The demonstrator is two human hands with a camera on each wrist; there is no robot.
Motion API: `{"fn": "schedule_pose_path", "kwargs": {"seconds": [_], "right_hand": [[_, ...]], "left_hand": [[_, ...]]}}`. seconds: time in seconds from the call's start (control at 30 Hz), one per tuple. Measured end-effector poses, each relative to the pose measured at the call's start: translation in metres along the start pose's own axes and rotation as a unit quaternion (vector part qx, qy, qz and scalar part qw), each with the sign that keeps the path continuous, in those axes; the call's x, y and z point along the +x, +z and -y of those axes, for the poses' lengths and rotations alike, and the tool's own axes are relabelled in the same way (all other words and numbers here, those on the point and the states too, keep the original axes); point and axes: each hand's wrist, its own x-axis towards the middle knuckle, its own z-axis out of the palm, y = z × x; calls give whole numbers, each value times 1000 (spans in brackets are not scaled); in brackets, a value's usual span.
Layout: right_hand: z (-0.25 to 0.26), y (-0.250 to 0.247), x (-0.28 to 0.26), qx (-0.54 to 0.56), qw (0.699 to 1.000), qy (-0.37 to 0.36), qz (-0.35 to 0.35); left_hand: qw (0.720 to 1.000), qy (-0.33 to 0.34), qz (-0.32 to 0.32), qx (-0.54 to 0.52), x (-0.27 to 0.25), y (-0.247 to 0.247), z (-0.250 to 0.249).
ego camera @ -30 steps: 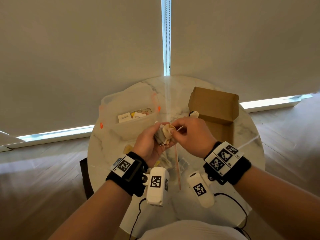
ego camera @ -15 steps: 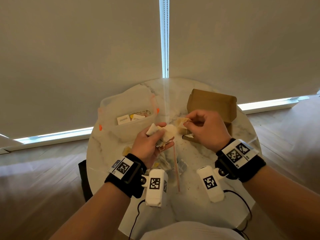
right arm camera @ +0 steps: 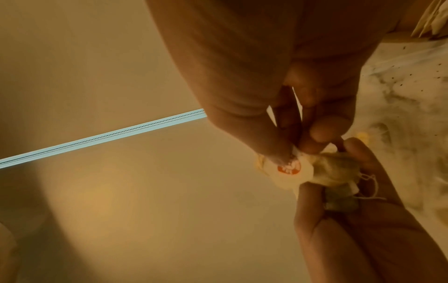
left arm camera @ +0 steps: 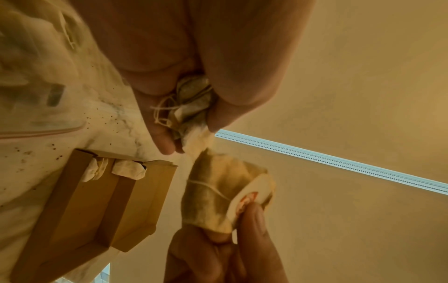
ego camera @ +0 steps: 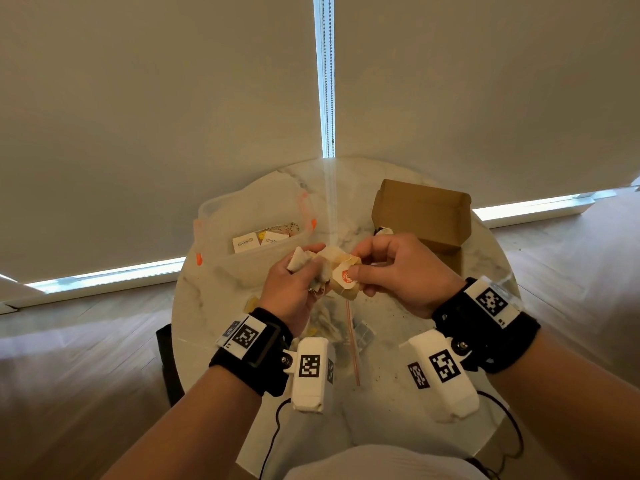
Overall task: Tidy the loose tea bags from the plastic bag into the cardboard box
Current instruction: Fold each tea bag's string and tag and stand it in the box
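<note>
We're holding a small clump of tea bags [ego camera: 313, 268] at centre frame, above the table, w/ our left hand [ego camera: 294, 285] curling its fingers round them; in the left wrist view the bunch [left arm camera: 191, 103] is sitting squeezed between thumb and fingers w/ strings trailing out. Just right of it, our right hand [ego camera: 398, 271] is pinching one tea bag [ego camera: 346, 275] by its white tag w/ the orange-red mark, thumb on the tag, other fingers curled in; that bag is touching the clump. The cardboard box [ego camera: 424, 216] is standing open at upper right of centre, lid flap up, and in the left wrist view we're seeing a couple of tea bags already lying at one end of it [left arm camera: 126, 168]. The plastic bag [ego camera: 346, 334] is lying flat on the round marble table [ego camera: 221, 292] below our hands, w/ its pink seal strip pointing toward us. A clear plastic tub [ego camera: 256, 223] w/ orange clips is sitting left of centre, holding some packets. Dark crumbs are dotting the tabletop.
</note>
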Motion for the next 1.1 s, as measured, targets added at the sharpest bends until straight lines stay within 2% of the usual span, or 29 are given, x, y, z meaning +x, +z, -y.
{"fn": "schedule_pose_path", "kwargs": {"seconds": [0.2, 0.37, 0.5, 0.77, 0.93, 1.1], "right_hand": [[0, 0, 3, 24, 1000, 11, 11], [-5, 2, 17, 55, 996, 37, -67], [-9, 1, 21, 27, 994, 30, -99], [-14, -7, 27, -52, 995, 9, -85], [-5, -27, 31, -56, 996, 20, -73], [-1, -56, 51, -64, 994, 18, -88]], "left_hand": [[999, -14, 21, -20, 0, -2, 1], [995, -18, 79, -60, -4, -3, 1], [993, -13, 92, -66, -5, -4, -2], [997, 16, 81, -7, -3, 0, 2], [1000, -14, 25, -9, 6, -3, 3], [1000, -28, 11, 1, 12, -4, 4]]}}
